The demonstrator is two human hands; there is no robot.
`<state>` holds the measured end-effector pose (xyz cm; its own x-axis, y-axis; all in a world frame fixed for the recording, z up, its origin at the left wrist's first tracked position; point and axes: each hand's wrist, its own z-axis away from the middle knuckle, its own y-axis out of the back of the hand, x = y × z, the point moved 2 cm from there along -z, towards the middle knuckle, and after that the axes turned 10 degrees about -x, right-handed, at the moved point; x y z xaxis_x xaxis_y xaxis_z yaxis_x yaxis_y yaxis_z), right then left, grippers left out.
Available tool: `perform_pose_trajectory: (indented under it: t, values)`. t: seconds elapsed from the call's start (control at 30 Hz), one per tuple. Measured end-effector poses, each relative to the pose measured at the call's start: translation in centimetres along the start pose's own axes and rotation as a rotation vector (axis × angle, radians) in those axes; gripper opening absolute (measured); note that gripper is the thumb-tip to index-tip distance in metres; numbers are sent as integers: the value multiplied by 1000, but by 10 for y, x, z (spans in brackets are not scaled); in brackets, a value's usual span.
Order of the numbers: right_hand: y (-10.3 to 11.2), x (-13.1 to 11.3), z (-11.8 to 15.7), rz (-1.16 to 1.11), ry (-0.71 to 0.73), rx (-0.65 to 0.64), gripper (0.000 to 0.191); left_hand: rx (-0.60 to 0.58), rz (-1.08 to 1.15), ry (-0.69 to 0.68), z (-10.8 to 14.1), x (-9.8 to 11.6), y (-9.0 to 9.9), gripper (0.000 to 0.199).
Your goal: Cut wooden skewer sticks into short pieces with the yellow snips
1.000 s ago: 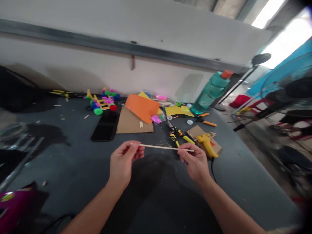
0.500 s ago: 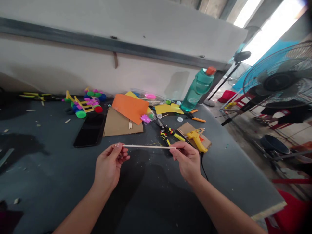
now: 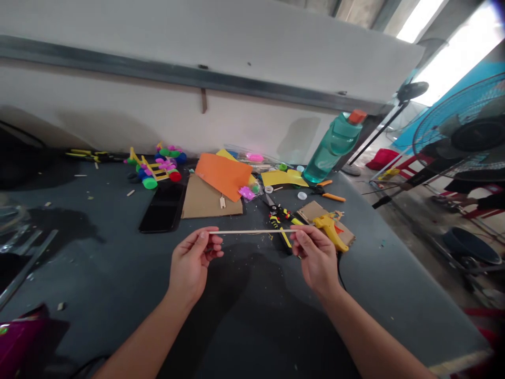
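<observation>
A thin, pale wooden stick (image 3: 252, 232) is stretched level between my two hands, above the dark table. My left hand (image 3: 193, 263) pinches its left end between thumb and fingers. At the other end, my right hand (image 3: 319, 258) grips it the same way. Just beyond my right hand are the yellow-and-black handled snips (image 3: 281, 217) and a yellow glue gun (image 3: 330, 231) lying on a small cardboard piece. A larger cardboard sheet (image 3: 197, 208) carries orange paper (image 3: 224, 173) and lies past my left hand, beside a black phone (image 3: 162, 208).
A teal bottle (image 3: 331, 150) stands at the back right, near orange-handled pliers (image 3: 331, 197). Colourful small toy-like models (image 3: 155, 168) sit at the back left. A purple package (image 3: 21, 337) lies front left. Beyond the table's right edge are a fan (image 3: 473, 134) and another person's arm (image 3: 479, 202).
The view has swung slightly left, so the scene sits further right. My right hand's fingertips have closed further over the stick's end; both hands still hold the stick.
</observation>
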<state>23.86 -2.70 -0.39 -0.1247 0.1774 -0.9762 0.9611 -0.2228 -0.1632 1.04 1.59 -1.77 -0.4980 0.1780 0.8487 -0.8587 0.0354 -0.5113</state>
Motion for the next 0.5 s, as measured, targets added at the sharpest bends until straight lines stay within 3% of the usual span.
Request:
perform_pose_trajectory:
  t: [0.17, 0.33, 0.43, 0.5]
  values:
    - [1, 1, 0, 116, -17, -19, 16, 2, 20, -21, -1, -1, 1, 19]
    - [-13, 1, 8, 629, -84, -285, 16, 13, 164, -47, -7, 2, 4, 14]
    - [-18, -1, 7, 910, 46, -433, 19, -43, 213, -55, -7, 10, 3, 15]
    - [-14, -2, 0, 1123, 176, -369, 31, -63, 169, -78, -5, 18, 1, 15]
